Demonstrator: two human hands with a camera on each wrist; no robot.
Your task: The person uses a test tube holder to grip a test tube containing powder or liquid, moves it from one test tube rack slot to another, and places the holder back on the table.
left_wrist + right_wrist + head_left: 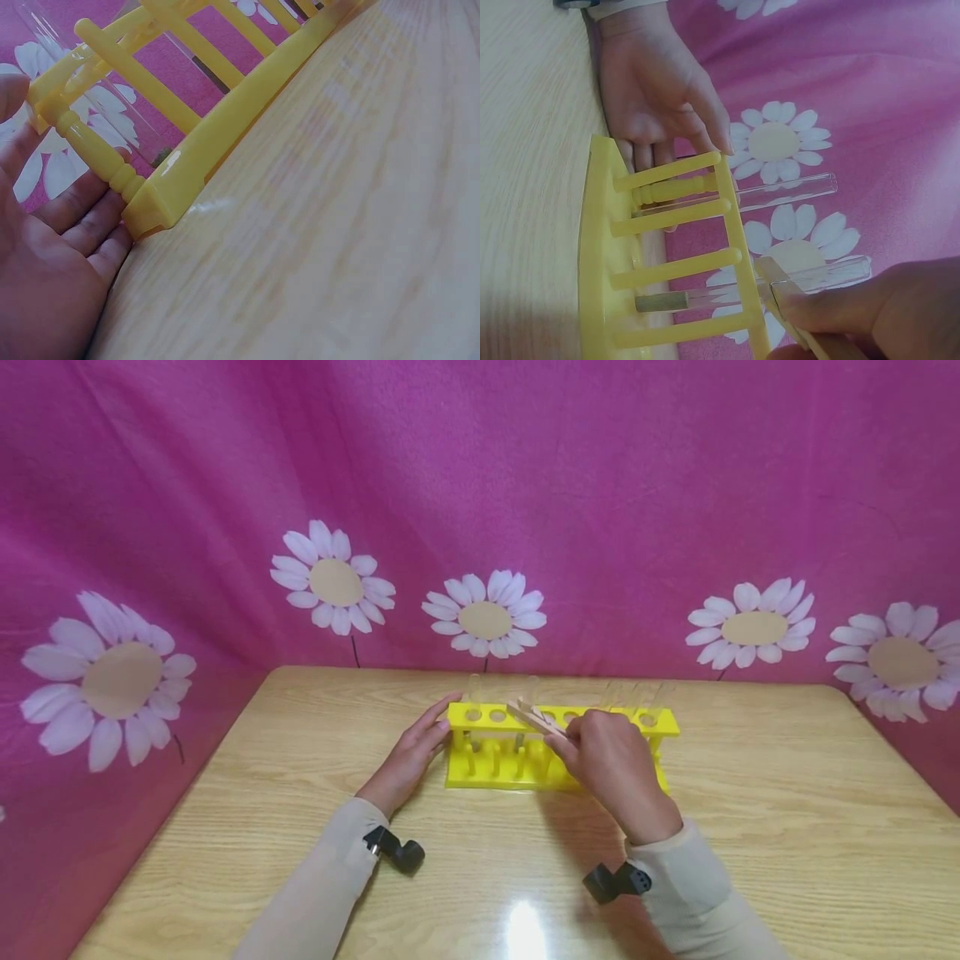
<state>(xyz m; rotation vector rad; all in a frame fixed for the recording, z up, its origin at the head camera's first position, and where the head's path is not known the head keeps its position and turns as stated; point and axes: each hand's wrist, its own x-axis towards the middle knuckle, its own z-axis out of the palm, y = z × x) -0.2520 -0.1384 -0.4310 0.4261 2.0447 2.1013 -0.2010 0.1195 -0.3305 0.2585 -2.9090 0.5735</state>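
A yellow test tube rack (487, 727) stands on the table. At its left end my left hand (408, 760) grips the frame, thumb at the top rail and fingers behind the end post (94, 150). In my right hand (618, 760) is a wooden test tube holder (534, 720), its tips reaching left over the rack. The holder's jaws meet a glass test tube (832, 274) standing in the rack, just above the top rail. Grey-green matter (661, 301) fills the bottom of that tube. My right hand hides part of the rack's right half.
Another glass tube (475, 692) stands in the leftmost hole, and several more (633, 695) rise at the right end. Upright yellow pegs (495, 760) line the front of the base. Behind the wooden table (300, 735) hangs a magenta cloth (600, 527) with white flowers.
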